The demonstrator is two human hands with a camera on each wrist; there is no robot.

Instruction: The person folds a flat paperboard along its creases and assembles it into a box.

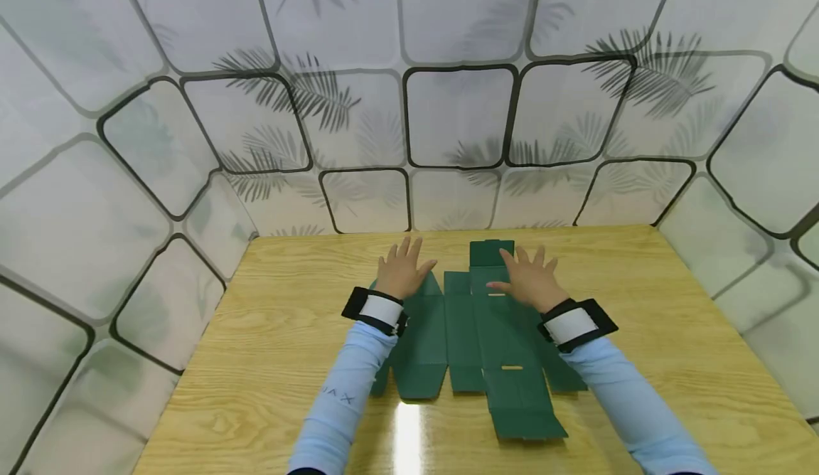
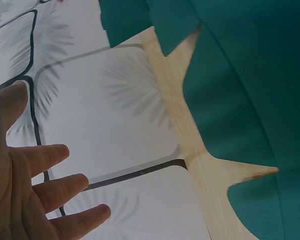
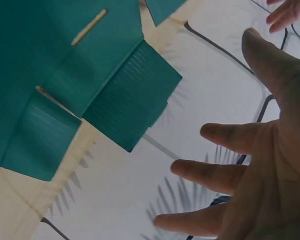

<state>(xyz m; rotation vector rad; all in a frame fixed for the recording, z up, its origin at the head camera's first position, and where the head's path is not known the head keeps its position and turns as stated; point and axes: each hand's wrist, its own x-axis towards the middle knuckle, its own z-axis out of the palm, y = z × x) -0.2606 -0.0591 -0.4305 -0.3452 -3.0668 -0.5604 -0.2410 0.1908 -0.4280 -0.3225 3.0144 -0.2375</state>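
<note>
A dark green flattened cardboard box [image 1: 457, 333], with creases, flaps and narrow slots, lies unfolded on the wooden table. My left hand [image 1: 400, 273] is spread above the box's upper left flaps and holds nothing. Over the upper right part of the box is my right hand [image 1: 532, 281], its fingers also spread and nothing in them. In the left wrist view the left hand [image 2: 30, 185] appears apart from the cardboard's notched edge. The right wrist view shows the right hand [image 3: 260, 160] with straight, separated fingers, clear of the slotted panels.
The light wooden table [image 1: 275, 361] reaches back to a pale curtain [image 1: 457, 116] printed with dark rounded outlines and leaves. The curtain also stands along both sides. Light reflects off the table in front of the box.
</note>
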